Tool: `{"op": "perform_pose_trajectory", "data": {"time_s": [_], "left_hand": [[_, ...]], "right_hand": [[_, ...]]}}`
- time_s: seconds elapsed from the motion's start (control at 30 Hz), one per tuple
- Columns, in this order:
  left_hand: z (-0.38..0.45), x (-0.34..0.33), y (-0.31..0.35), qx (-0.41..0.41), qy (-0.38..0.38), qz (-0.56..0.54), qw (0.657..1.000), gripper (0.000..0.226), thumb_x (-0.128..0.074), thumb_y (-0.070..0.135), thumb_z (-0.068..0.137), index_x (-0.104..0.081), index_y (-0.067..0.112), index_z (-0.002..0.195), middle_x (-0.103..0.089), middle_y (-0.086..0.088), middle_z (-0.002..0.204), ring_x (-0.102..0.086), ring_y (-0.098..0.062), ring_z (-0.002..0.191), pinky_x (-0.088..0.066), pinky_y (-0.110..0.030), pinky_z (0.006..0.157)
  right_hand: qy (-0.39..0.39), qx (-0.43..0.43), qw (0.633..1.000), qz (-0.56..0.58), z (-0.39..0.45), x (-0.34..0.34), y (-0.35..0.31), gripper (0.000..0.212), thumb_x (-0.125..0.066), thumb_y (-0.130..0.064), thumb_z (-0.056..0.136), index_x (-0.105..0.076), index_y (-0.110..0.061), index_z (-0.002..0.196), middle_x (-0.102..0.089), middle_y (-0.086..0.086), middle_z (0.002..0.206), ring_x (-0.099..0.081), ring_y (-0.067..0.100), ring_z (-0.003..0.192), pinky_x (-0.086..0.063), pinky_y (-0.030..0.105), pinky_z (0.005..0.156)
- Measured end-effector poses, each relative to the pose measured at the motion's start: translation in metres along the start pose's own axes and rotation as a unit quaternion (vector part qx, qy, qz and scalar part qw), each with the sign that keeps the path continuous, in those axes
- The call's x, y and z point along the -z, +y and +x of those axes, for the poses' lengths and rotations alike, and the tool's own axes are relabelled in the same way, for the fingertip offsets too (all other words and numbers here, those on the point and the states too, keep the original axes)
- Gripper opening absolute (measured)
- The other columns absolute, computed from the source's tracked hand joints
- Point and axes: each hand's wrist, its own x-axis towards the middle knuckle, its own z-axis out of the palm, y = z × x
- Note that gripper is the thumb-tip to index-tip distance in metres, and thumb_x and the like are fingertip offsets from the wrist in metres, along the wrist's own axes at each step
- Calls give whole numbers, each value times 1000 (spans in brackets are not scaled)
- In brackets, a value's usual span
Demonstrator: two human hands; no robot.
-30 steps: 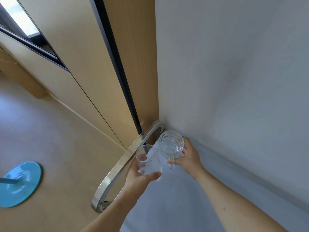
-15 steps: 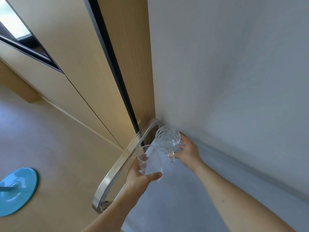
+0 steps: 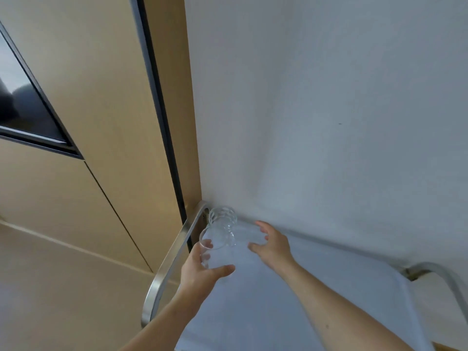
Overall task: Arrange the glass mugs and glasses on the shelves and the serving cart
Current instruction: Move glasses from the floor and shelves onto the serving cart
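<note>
While the left hand [image 3: 200,271] grips a plain glass [image 3: 214,249], the patterned glass mug [image 3: 222,219] stands in the cart's far left corner.

Fingers and thumb of the left hand wrap round the plain glass, which is just in front of the mug above the cart's white top [image 3: 266,300]. Beside them the right hand [image 3: 271,245] hovers with fingers spread and relaxed, holding nothing, apart from the mug. A curved metal handle [image 3: 167,264] edges the cart on the left, against a wooden cabinet [image 3: 101,122] and a white wall [image 3: 329,110].
</note>
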Motion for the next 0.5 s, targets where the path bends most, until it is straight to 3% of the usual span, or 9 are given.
{"op": "perform_pose_trajectory", "data": {"time_s": [0.23, 0.5], "left_hand": [[-71, 33, 30, -86, -49, 6, 995, 67, -96, 30, 57, -56, 47, 107, -59, 10, 113, -58, -4, 103, -46, -20, 68], [-139, 58, 25, -111, -68, 20, 991, 76, -96, 34, 56, -52, 46, 117, -58, 17, 117, -54, -1, 110, -45, -21, 71]], "right_hand": [[50, 31, 994, -94, -113, 17, -22, 72, -77, -37, 83, -46, -30, 148, -49, -3, 150, -43, 18, 139, -34, 27, 112], [54, 25, 987, -149, -216, 4, -17, 72, -73, -43, 87, -41, -32, 151, -43, -4, 154, -39, 21, 141, -35, 32, 111]]}}
